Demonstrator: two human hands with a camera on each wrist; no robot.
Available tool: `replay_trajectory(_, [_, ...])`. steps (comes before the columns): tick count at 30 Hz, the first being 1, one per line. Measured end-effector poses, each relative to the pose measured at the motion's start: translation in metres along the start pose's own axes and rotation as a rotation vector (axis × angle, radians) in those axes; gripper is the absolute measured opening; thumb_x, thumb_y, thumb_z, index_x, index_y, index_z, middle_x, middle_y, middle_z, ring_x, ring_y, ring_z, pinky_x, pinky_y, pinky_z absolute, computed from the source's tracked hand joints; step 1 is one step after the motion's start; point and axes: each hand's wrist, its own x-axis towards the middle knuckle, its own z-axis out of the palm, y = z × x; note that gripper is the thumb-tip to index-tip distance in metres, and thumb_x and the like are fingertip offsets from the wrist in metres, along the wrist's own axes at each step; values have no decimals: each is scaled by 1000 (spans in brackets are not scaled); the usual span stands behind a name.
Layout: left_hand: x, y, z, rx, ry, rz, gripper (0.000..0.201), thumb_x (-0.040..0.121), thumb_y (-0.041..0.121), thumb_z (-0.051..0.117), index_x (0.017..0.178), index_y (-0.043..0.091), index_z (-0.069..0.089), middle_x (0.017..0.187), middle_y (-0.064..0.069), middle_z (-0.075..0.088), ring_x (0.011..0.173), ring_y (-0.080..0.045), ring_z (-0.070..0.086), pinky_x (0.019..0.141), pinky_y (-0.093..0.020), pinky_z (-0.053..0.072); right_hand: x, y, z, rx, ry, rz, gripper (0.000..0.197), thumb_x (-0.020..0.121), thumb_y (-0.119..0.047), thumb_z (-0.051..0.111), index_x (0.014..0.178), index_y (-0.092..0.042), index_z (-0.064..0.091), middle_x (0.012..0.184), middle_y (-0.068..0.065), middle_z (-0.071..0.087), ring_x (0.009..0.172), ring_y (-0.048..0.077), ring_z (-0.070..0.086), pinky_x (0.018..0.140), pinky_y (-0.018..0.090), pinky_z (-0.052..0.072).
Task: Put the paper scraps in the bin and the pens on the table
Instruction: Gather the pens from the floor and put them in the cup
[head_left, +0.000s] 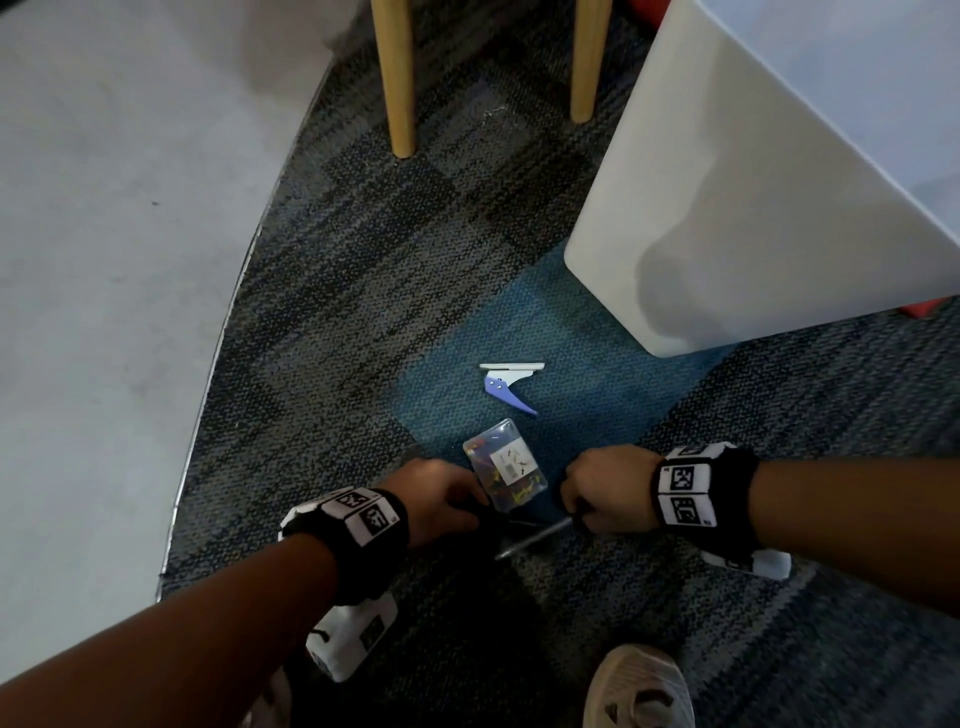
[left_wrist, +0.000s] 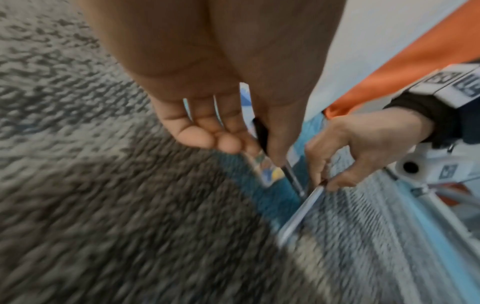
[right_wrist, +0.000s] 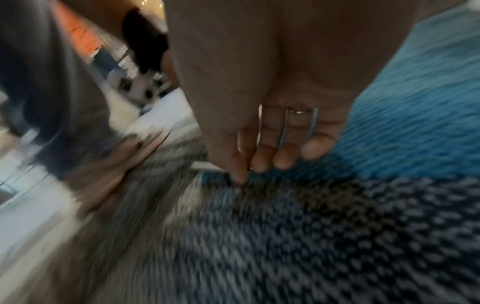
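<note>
head looks down; wrist views close, all sharing carpet (head_left: 322, 291).

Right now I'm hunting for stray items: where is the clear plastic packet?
In the head view, the clear plastic packet lies on the carpet between the left hand and right hand.

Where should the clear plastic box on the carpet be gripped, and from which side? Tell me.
Probably from above, fingers across the two long edges mid-length: the clear plastic box lies flat on the carpet, a low rectangle with its top face uncovered.
</note>
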Motion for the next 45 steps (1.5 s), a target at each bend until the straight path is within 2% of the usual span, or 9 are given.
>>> replay_trajectory(3, [5, 8, -12, -151, 41, 47, 23, 71, 33, 78, 93, 35, 71, 86, 17, 71, 80, 0, 65, 79, -23, 51, -9, 5, -11, 245, 139, 7, 17, 85, -34, 67, 99, -27, 72, 93, -9, 62, 89, 17, 62, 74, 25, 47])
replay_trajectory(7, [8, 33, -34, -308, 129, 80, 16, 70, 24, 82, 78, 23, 68, 50, 21, 58, 46, 8, 48, 53, -8, 37, -27, 0, -21, 589, 346, -25, 14, 80, -32, 78, 92, -26, 77, 88, -9, 67, 78, 6, 63, 73, 21, 48])
replay_trajectory(14, [-6, 82, -113, -491, 288, 303, 15, 78, 12, 76, 81, 20, 63, 77, -4, 70, 69, -11, 61, 73, -29, 49, -67, -31, -86, 963, 848, -66, 10, 79, -27, 73, 84, -27, 65, 83, -9, 74, 81, 11, 70, 81, 29, 55])
replay_trajectory(17, [-29, 116, -178, -430, 455, 438, 14, 79, 19, 76, 88, 23, 66, 82, -5, 72, 75, -18, 67, 79, -33, 52, -101, -41, -144, 983, 1073, -75, 18, 81, -21, 77, 85, -33, 64, 81, -5, 74, 81, 13, 69, 75, 15, 51])
replay_trajectory(23, [-113, 211, -318, -273, 785, 648, 26, 74, 21, 77, 96, 13, 67, 83, -9, 74, 84, -30, 69, 83, -41, 54, -203, -49, -285, 920, 1662, -309, 13, 84, -14, 75, 88, -23, 67, 81, -1, 76, 71, 8, 69, 69, 20, 53])
replay_trajectory(28, [-169, 271, -396, -153, 993, 770, 23, 79, 11, 74, 100, 8, 65, 77, -7, 74, 75, -12, 72, 74, -17, 55, -274, -29, -385, 709, 2039, -383, 7, 93, -13, 64, 96, -19, 62, 84, -1, 76, 72, 15, 71, 63, 31, 55])
replay_trajectory(32, [-182, 294, -438, -126, 1122, 793, 22, 82, 9, 73, 101, 11, 62, 87, -9, 74, 82, -17, 72, 82, -35, 58, -302, -14, -453, 612, 2229, -362, 10, 92, -18, 61, 91, -27, 58, 86, -2, 75, 78, 13, 73, 67, 31, 58])
replay_trajectory(39, [-176, 322, -491, -66, 1291, 758, 27, 83, 10, 71, 96, 26, 53, 91, -7, 73, 85, -20, 70, 83, -41, 56, -280, 29, -531, 359, 2064, 205, 11, 89, -28, 64, 98, -24, 68, 85, -10, 67, 83, 10, 63, 78, 20, 48])
replay_trajectory(45, [-165, 350, -512, 20, 1389, 721, 43, 86, 10, 68, 115, 26, 41, 84, -11, 70, 60, -14, 61, 43, -11, 41, -261, 44, -542, 379, 1914, 439, 6, 84, -30, 66, 89, -27, 66, 94, -2, 72, 97, 24, 65, 90, 41, 52])
